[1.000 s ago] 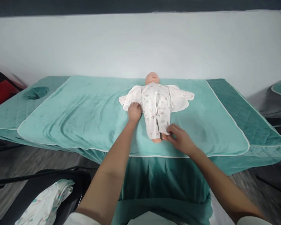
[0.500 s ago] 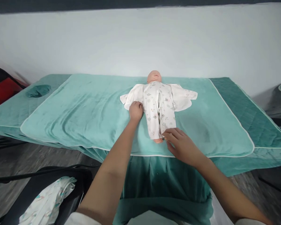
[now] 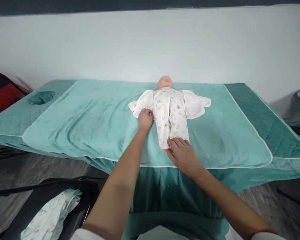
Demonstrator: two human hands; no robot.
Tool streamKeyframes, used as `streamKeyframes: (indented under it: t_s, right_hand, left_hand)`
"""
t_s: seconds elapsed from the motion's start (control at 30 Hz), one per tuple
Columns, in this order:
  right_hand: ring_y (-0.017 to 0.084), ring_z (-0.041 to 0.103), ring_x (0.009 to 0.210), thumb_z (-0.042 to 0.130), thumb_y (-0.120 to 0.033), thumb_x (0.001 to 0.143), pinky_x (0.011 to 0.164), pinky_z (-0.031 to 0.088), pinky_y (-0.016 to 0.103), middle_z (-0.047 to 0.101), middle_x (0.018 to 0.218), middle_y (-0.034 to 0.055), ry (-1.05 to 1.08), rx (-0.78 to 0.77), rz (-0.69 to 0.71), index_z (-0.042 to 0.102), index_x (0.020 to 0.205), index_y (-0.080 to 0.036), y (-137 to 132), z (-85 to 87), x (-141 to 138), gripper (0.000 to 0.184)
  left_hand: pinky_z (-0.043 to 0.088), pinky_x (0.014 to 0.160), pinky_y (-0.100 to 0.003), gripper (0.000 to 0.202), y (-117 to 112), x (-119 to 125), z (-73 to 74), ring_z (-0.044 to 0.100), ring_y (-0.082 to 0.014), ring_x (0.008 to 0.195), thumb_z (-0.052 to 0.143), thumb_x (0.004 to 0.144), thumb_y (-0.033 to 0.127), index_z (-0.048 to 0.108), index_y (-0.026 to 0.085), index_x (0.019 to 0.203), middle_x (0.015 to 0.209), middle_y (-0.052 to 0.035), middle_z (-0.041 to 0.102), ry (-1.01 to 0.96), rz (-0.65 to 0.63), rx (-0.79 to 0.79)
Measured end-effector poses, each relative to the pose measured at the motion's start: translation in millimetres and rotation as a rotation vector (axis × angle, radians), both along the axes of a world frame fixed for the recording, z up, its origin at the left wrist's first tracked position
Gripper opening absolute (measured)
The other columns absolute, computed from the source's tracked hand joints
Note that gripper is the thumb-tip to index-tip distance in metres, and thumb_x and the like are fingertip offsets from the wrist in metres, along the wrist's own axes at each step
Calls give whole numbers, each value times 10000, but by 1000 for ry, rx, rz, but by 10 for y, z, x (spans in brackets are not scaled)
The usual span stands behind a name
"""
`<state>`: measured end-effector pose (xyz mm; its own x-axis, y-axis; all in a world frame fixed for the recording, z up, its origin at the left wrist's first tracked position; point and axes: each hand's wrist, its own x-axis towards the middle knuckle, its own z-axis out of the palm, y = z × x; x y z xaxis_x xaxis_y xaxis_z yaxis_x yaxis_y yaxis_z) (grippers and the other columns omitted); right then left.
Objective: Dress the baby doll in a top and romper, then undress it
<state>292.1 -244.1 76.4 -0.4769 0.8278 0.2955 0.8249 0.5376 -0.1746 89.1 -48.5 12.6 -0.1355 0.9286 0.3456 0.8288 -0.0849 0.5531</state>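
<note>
Left hand, curled, touched white printed cloth outfit; right hand, half-bent, touched its leg end; pinching indeterminable; sleeves splayed, it clothed bald pink doll on pale-green plush sheet.

Bed stands along wall, before person. Blanket over middle part of bed; hole in bed, left of blanket. Doll on blanket — head toward wall, sleeves spread left and right. Left hand beside doll's waist, right hand at lower end of trousers. Cloth on chair — in front of bed, left of person.
</note>
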Motion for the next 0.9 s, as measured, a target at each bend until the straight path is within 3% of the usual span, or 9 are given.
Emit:
streamKeyframes:
  t_s: [0.13,0.27,0.33,0.4,0.47,0.57,0.7,0.8,0.9]
  right_hand:
    - [255,549,936,531,-212,995,789,363,398,675,974,81,-29,27,61,616,992,-197,19,43,-27,86]
    - [232,548,895,520,-138,951,799,377,383,646,909,63,-71,-35,243,601,877,-199,-15,257,46,126]
    - [215,567,885,504,-139,956,795,401,363,648,910,51,40,-89,288,605,905,-207,62,354,159,132]
    - [204,588,898,482,-145,964,794,437,338,656,945,51,240,-105,213,607,969,-214,277,368,325,142]
    - [226,595,952,464,-121,937,816,461,345,656,989,75,363,-26,22,611,998,-210,611,269,514,182]
    - [289,556,1092,427,-56,876,936,449,413,657,1128,143,275,93,-191,645,1072,-155,1136,-38,747,310]
    - [305,516,1183,480,-144,920,1028,408,441,650,1248,157,124,53,-145,676,1162,-138,1461,-409,858,312]
    - [306,503,1224,523,-220,937,1100,351,466,641,1274,150,62,60,-90,679,1214,-164,1476,-509,870,323]
    - [311,478,1279,535,-253,927,1167,284,491,611,1319,161,46,50,-35,662,1253,-166,1532,-536,879,360]
  left_hand:
    - [489,891,-359,286,1,-4,0,633,-237,1045,426,897,143,696,234,880,1040,-69,705,8,-4,5]
    - [481,883,-374,284,-19,7,16,621,-250,1040,426,903,141,698,223,913,1040,-84,694,71,-18,6]
    - [470,889,-397,278,-47,30,42,606,-272,1053,434,911,150,703,216,939,1051,-103,685,141,-28,5]
    - [455,900,-429,263,-83,61,74,584,-300,1085,452,922,177,710,219,958,1081,-120,677,226,-49,6]
    - [442,918,-455,251,-114,87,102,564,-321,1124,472,929,211,717,233,982,1128,-129,668,303,-91,4]
    - [429,981,-469,256,-131,98,120,547,-329,1198,505,920,240,724,236,1052,1194,-138,666,373,-215,-5]
    - [318,1187,-454,329,-100,59,112,522,-313,1322,573,872,244,724,210,1163,1280,-136,677,405,-481,-5]
    - [267,1240,-422,357,-48,32,109,528,-282,1349,589,864,270,721,229,1193,1324,-100,680,458,-623,-34]
    - [300,1218,-427,317,32,38,114,554,-287,1318,600,851,282,740,240,1132,1275,-89,708,480,-643,-69]
